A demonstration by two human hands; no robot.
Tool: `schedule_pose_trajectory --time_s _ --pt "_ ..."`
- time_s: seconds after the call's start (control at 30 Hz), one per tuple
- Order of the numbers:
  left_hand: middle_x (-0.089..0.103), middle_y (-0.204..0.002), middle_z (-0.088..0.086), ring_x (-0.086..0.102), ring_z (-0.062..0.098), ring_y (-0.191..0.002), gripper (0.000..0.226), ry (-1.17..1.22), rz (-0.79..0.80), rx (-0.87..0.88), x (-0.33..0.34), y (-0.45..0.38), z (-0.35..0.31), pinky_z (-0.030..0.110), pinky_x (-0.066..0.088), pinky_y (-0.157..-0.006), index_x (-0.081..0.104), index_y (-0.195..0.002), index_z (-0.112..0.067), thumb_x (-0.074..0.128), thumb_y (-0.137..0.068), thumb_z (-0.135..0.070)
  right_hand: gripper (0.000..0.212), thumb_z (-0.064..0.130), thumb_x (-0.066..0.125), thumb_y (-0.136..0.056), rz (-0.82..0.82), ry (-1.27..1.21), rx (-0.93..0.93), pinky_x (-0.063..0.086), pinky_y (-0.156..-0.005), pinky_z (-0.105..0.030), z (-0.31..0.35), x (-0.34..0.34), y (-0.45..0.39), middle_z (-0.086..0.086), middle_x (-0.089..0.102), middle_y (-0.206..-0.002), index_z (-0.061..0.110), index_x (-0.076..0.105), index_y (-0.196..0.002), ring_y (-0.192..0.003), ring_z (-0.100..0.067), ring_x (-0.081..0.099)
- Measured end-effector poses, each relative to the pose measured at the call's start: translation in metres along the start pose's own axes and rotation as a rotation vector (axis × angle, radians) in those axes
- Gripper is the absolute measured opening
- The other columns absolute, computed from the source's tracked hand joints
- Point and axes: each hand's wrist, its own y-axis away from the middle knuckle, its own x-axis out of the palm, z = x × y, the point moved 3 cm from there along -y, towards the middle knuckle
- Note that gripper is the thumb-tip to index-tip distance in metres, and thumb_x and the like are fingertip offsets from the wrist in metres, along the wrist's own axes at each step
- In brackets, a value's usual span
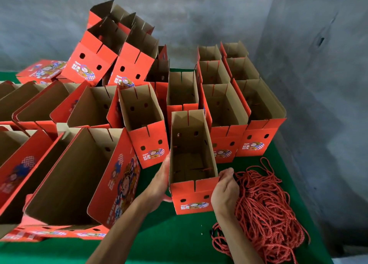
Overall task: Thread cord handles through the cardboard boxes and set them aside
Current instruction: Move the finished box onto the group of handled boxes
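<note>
An open red cardboard box (pixel 191 160) stands upright on the green table, brown inside, with two round holes in its near flap. Short bits of red cord show inside it on the walls. My left hand (pixel 159 182) grips its left wall near the near corner. My right hand (pixel 226 190) holds the near right corner of the same box, thumb at the top edge. A big tangled heap of red cord handles (pixel 266 210) lies on the table just right of my right hand.
Many open red boxes (pixel 225 112) stand in rows behind and left of the held one; some (pixel 95 54) are stacked and tilted at the back left. A large box (pixel 79 176) leans at the near left. Grey concrete walls close the back and right. Green table surface (pixel 175 234) shows in front.
</note>
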Motion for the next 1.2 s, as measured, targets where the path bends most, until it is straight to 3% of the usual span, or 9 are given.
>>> schedule_pose_trajectory --time_s 0.1,0.27,0.37,0.53,0.63,0.73,0.87,1.0,1.2 --pt "0.056 -0.138 -0.006 0.05 0.042 -0.132 0.025 0.18 0.038 -0.188 0.003 -0.002 0.0 0.071 0.054 -0.084 0.061 -0.107 -0.072 0.043 -0.092 -0.08 0.074 0.052 0.013 -0.105 0.004 0.084 -0.033 0.04 -0.058 -0.029 0.003 0.004 -0.004 -0.003 0.065 -0.067 0.009 0.062 -0.071 -0.062 -0.019 0.061" --pt "0.06 -0.129 -0.012 0.055 0.024 -0.12 0.02 0.247 -0.143 0.007 0.003 -0.013 -0.013 0.057 0.058 -0.085 0.066 -0.112 -0.06 0.052 -0.104 -0.048 0.065 0.052 0.017 -0.104 0.056 0.084 -0.035 0.044 -0.066 -0.027 0.009 0.015 -0.007 0.001 0.066 -0.079 0.01 0.064 -0.087 -0.074 -0.02 0.064" --pt "0.06 -0.142 0.002 0.052 0.028 -0.133 0.028 0.326 -0.237 0.094 0.001 -0.022 0.0 0.057 0.049 -0.103 0.062 -0.125 -0.038 0.042 -0.108 -0.048 0.06 0.053 0.022 -0.107 0.079 0.008 -0.071 0.058 -0.073 -0.049 0.012 0.022 -0.009 -0.008 0.064 -0.088 0.006 0.059 -0.096 -0.079 -0.031 0.067" --pt "0.063 -0.135 -0.022 0.056 0.001 -0.127 0.046 0.256 -0.195 0.216 0.004 -0.032 0.007 0.04 0.051 -0.1 0.054 -0.132 -0.063 0.044 -0.091 -0.081 0.053 0.052 0.031 -0.103 0.09 -0.031 -0.163 0.058 -0.073 -0.052 0.013 0.028 -0.004 -0.003 0.056 -0.1 0.007 0.059 -0.104 -0.087 -0.028 0.064" --pt "0.062 -0.116 -0.043 0.059 -0.021 -0.105 0.033 0.177 -0.222 0.262 0.0 -0.049 0.012 0.025 0.055 -0.085 0.052 -0.12 -0.074 0.061 -0.089 -0.072 0.052 0.061 0.037 -0.102 0.117 -0.029 -0.146 0.058 -0.072 -0.032 0.014 0.034 -0.006 0.004 0.056 -0.104 0.014 0.056 -0.109 -0.089 -0.01 0.063" --pt "0.066 -0.114 -0.036 0.064 -0.013 -0.104 0.055 0.146 -0.218 0.233 0.0 -0.064 0.003 0.039 0.05 -0.095 0.045 -0.134 -0.065 0.06 -0.084 -0.079 0.05 0.065 0.046 -0.099 0.14 -0.011 -0.142 0.051 -0.067 -0.015 0.018 0.043 -0.015 0.003 0.056 -0.109 0.017 0.054 -0.112 -0.09 0.001 0.06" --pt "0.071 -0.109 -0.026 0.067 -0.01 -0.099 0.051 0.1 -0.235 0.228 0.0 -0.085 -0.01 0.033 0.051 -0.084 0.046 -0.137 -0.054 0.052 -0.091 -0.075 0.034 0.052 0.059 -0.097 0.167 0.009 -0.131 0.055 -0.072 -0.016 0.02 0.055 -0.031 0.003 0.053 -0.112 0.021 0.056 -0.11 -0.09 -0.002 0.062" --pt "0.068 -0.099 -0.036 0.067 -0.014 -0.09 0.031 0.06 -0.246 0.191 -0.006 -0.105 -0.026 0.024 0.05 -0.072 0.041 -0.119 -0.078 0.048 -0.089 -0.08 0.03 0.049 0.062 -0.097 0.149 0.034 -0.12 0.058 -0.078 -0.03 0.021 0.069 -0.047 0.004 0.059 -0.102 0.022 0.055 -0.108 -0.091 -0.009 0.063" --pt "0.056 -0.135 -0.013 0.054 0.017 -0.121 0.062 0.103 -0.243 0.11 -0.011 -0.137 -0.046 0.053 0.05 -0.104 0.038 -0.141 -0.059 0.051 -0.085 -0.082 0.029 0.027 0.072 -0.096 0.132 -0.016 -0.106 0.057 -0.089 -0.032 0.019 0.092 -0.064 0.002 0.063 -0.103 0.018 0.052 -0.115 -0.098 -0.009 0.062"
